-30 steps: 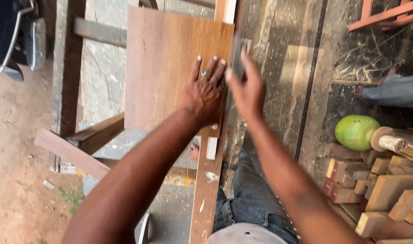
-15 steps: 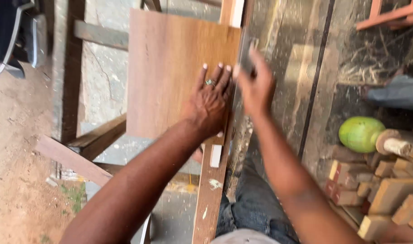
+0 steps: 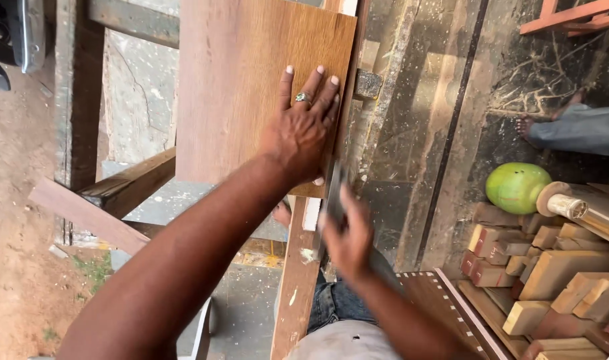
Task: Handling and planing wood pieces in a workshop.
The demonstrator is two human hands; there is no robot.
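The right hand has slid back along the board's edge – closed around a dark tool – while the left hand presses flat, holding nothing.

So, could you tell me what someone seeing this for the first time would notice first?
Most likely the left hand, a ring on one finger, pressed flat on the brown wooden board at top centre. Just below, the blurred right hand holds a thin dark tool against the board's right edge. At the right, a green round fruit stands out beside a pile of wood offcuts.
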